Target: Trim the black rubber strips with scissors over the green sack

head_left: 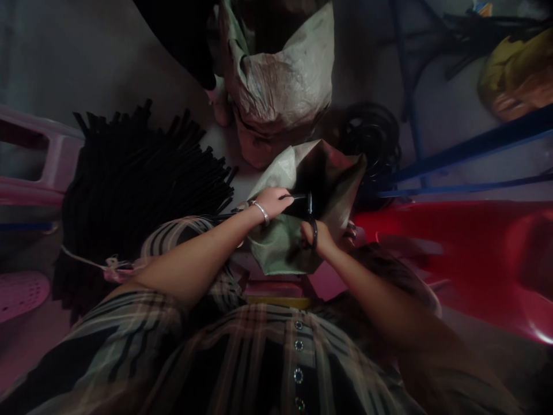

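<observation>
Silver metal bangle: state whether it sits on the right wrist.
No, the silver metal bangle circles the wrist of the left hand.

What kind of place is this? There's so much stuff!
It looks like a small workshop or storeroom, maybe. See the big heap of black strips, the coil of black tubing and the woven sacks on the floor.

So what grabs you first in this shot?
A big heap of black strips on the left draws the eye first, with a bulging woven sack at top centre. At centre, the left hand and right hand are at the mouth of a smaller woven sack. Bright red plastic fills the right.
</observation>
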The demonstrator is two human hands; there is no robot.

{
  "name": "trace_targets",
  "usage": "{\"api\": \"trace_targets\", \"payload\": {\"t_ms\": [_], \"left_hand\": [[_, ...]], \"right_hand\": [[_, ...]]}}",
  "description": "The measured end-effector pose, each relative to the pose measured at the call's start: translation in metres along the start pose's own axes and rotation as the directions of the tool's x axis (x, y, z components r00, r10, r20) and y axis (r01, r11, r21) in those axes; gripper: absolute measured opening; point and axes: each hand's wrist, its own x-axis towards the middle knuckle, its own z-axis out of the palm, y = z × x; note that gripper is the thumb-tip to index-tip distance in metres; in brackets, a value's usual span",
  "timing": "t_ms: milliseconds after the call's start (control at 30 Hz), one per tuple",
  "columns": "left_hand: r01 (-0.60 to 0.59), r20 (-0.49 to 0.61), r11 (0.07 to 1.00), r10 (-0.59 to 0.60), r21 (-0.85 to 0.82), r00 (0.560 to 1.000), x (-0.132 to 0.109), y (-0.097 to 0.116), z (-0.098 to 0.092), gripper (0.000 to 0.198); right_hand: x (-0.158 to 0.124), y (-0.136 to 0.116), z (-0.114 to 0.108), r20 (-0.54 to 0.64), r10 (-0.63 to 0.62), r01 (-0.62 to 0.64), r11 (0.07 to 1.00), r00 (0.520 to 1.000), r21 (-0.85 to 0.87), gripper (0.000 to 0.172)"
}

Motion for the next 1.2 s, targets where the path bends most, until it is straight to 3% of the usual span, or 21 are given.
{"api": "trace_targets", "payload": {"t_ms": [167, 267, 467, 1000, 1200], "left_hand": [[0.107, 0.028, 0.968, -0.103, -0.226, 0.994, 0.000, 0.000, 0.003, 0.030], [0.115, 0.065, 0.951, -0.100, -0.287, 0.993, -0.001, 0.002, 0.005, 0.028], [0.074, 0.172, 0.952, -0.023, -0.298, 0.985, -0.004, 0.004, 0.009, 0.022], [0.087, 0.170, 0.937, -0.030, -0.339, 0.985, -0.002, 0.001, 0.013, 0.026], [0.084, 0.150, 0.945, -0.038, -0.316, 0.988, -0.002, 0.000, 0.014, 0.025]], "right_hand": [[-0.002, -0.004, -0.001, 0.033, -0.026, 0.031, 0.985, 0.999, -0.172, 0.017], [-0.006, -0.007, -0.001, 0.079, -0.082, 0.097, 0.970, 0.994, -0.223, 0.017], [-0.009, -0.007, 0.000, 0.125, -0.123, 0.153, 0.951, 0.985, -0.268, 0.018], [-0.010, -0.007, -0.001, 0.132, -0.176, 0.210, 0.925, 0.975, -0.317, 0.018], [-0.012, -0.010, -0.004, 0.135, -0.080, 0.118, 0.945, 0.988, -0.303, 0.021]]}}
